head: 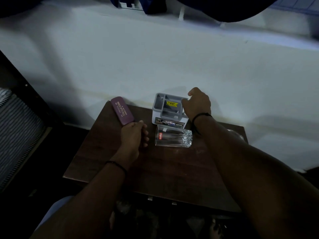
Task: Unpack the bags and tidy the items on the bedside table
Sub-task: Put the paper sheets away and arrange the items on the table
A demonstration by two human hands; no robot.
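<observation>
While the room is dim, a dark wooden bedside table (pixel 172 169) stands against a pale wall (pixel 138 57), and three things sit near its far edge. At the far left lies a maroon glasses case (pixel 121 110) with gold lettering, set at a slant; the left hand (pixel 133 135) rests at its near end, fingers curled and close together, touching the case's end, though whether they actually grip it cannot be told. At the far middle stands a grey organiser (pixel 168 109) with several compartments and a yellow sticker inside, its white base carrying a printed label. The right hand (pixel 198 102) is on its right rim, fingers bent over the edge and thumb raised behind. Just in front of the organiser a clear drinking glass (pixel 173 138) lies on its side, mouth to the left, a red label near the rim. Both wrists wear a thin black band.
</observation>
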